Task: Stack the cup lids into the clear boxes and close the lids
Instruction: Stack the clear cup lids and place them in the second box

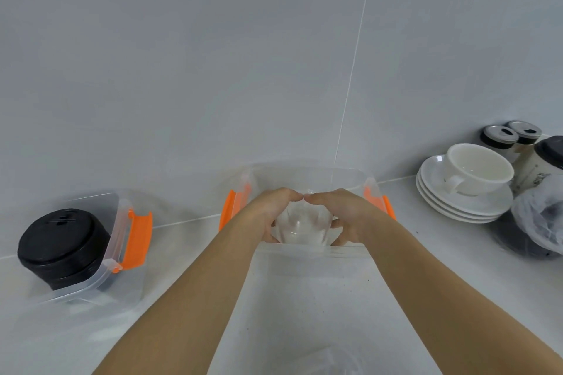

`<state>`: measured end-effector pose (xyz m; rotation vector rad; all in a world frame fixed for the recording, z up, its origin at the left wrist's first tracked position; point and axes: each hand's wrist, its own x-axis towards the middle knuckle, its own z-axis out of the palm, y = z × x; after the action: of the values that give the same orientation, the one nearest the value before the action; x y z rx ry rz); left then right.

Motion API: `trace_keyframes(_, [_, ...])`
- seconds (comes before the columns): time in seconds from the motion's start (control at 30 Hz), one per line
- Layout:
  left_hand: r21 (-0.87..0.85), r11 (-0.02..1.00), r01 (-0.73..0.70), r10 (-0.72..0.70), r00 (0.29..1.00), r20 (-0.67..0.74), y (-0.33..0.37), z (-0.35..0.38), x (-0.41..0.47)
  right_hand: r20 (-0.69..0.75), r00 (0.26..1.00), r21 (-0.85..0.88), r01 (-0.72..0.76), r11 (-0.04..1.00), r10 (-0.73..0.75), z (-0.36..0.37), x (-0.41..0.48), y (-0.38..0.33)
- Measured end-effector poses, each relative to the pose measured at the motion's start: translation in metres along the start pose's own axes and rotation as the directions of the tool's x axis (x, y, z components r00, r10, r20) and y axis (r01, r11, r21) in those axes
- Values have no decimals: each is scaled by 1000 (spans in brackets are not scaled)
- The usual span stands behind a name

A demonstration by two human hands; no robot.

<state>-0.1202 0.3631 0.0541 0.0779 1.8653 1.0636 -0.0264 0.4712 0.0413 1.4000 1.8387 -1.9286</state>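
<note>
A clear box (307, 175) with orange side clips stands against the wall in the middle. Inside it, my left hand (271, 210) and my right hand (350, 211) together hold a stack of clear cup lids (300, 228), fingertips almost touching above it. The box's clear lid (310, 292) hangs open toward me, below my forearms. At the left, a second clear box (122, 222) with an orange clip holds a stack of black cup lids (62, 248).
At the right stand a white cup (478, 169) on stacked white saucers (463, 204), black-lidded jars (499, 137) and a plastic bag (539, 216). A grey tiled wall rises behind the white counter (189, 240).
</note>
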Motion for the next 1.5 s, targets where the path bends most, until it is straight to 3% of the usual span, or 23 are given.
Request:
trace_keyframes(0.27, [69,998,4,-4,1000,-13,-6,2,6,15,1000,-75,-17,997,18,3,0,-3])
trace_keyframes(0.47, [10,1000,5,-5,1000,-6,-6,0,1,39,999,-94,-16,995,20,1,2,-5])
trace_keyframes(0.63, [-234,963,133,-124,991,55,-3,-8,5,54,993,-116,-97,988,104,0,2,-4])
trace_keyframes(0.77, [-279,942,187,-160,980,119,-5,-11,9,92,988,-66,-115,991,120,1,6,-4])
trace_keyframes(1.03, [-268,948,173,-156,984,86,-6,-4,8,4,997,-237,-73,969,76,4,9,-6])
trace_keyframes(1.3, [-325,931,166,-157,986,55,-5,-6,6,60,995,-98,-67,993,73,0,7,-9])
trace_keyframes(1.5, [-312,942,125,-133,991,-5,-4,-1,3,38,998,-152,-44,987,50,0,6,-9])
